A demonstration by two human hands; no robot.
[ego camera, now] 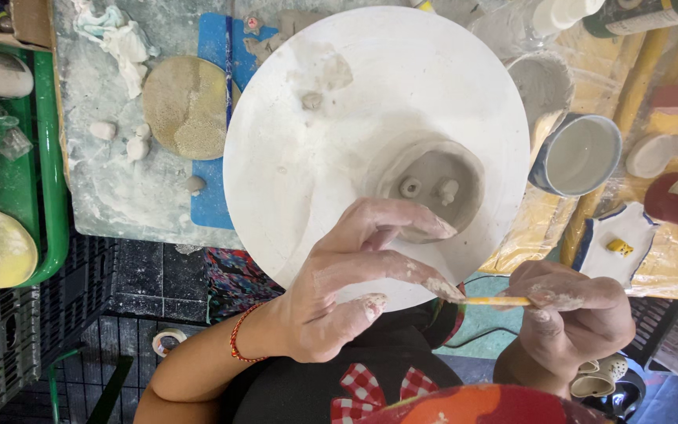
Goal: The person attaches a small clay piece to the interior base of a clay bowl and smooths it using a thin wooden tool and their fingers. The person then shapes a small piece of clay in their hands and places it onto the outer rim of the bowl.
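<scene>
Nearby, mug (pixel 578 155) and sponge (pixel 187 106) flank wheel (pixel 292 173) — unobstructed.

A small grey clay bowl (pixel 431 185) sits upright near the right edge of a round white board (pixel 315 157). Its walls are uneven and wet-looking, and two small clay lumps stand inside on its floor. A thin wooden stick (pixel 496 301) lies level just past the board's near edge, its tip smeared with clay.
</scene>
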